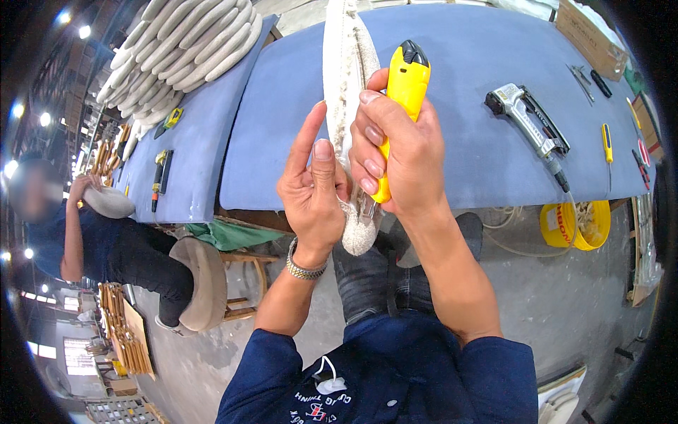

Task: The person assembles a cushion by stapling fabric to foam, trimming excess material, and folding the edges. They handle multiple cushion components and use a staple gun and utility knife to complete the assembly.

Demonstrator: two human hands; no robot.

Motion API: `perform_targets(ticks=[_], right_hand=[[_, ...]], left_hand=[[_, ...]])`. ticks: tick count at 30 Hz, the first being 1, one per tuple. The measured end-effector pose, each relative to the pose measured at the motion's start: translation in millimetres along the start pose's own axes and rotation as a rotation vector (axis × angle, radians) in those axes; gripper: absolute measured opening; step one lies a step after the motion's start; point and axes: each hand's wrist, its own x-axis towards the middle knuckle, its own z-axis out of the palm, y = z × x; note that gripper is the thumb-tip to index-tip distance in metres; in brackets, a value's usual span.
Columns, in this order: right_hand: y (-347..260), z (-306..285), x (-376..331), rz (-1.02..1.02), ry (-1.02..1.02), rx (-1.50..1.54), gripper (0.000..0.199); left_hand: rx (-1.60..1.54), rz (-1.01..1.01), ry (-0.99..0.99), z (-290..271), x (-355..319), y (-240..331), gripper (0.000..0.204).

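Note:
My right hand [401,145] is wrapped round a yellow utility knife [408,85] with a black end, tilted so that its lower end points down at the work. A narrow metal part of it shows against the near end of a long padded piece [340,60] in cream, nubbly fabric. Along that piece, which stands on edge over the table's front, runs a rough seam. My left hand [312,185] grips its near end from the left, the lower fingers curled and partly hidden. Its index finger and thumb point up, off the fabric.
The blue-covered table [282,106] holds a pneumatic stapler [530,121] with a hose, and a yellow screwdriver [607,143]. A yellow bucket [597,226] stands below. Grey padded pieces [191,42] are piled back left. Another person [106,237] sits at left holding a grey pad.

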Motion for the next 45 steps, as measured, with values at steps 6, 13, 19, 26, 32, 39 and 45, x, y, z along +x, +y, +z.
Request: perform_targets(ticks=[6, 13, 19, 26, 32, 39, 45], right_hand=[[-1.0, -0.1, -4.5, -0.029, 0.061, -0.036, 0.016], [-1.2, -6.5, -1.5, -0.137, 0.086, -0.052, 0.017], [-4.5, -4.0, 1.6, -0.151, 0.122, -0.02, 0.017], [-5.2, -5.8, 1.9, -0.123, 0.117, -0.003, 0.016], [2.2, -5.0, -5.7, -0.126, 0.098, -0.046, 0.012], [9.3, -3.3, -4.9, -0.118, 0.067, 0.063, 0.013], [-6.1, -21.1, 4.2, -0.19, 0.111, 0.125, 0.014]], left_hand=[[0.019, -0.002, 0.017, 6.5, -1.9, 0.9, 0.042], [0.032, -0.005, -0.035, 9.6, -3.2, 2.1, 0.042], [-0.032, -0.066, -0.065, 6.6, 2.1, 4.4, 0.047], [0.32, 0.143, -0.055, 2.2, -8.1, 14.6, 0.058], [0.217, 0.06, -0.017, 4.7, -17.3, 14.0, 0.056], [0.162, 0.094, 0.02, -6.7, -20.0, 7.7, 0.055], [0.522, 0.443, -0.015, -3.7, -53.6, -1.0, 0.107]])
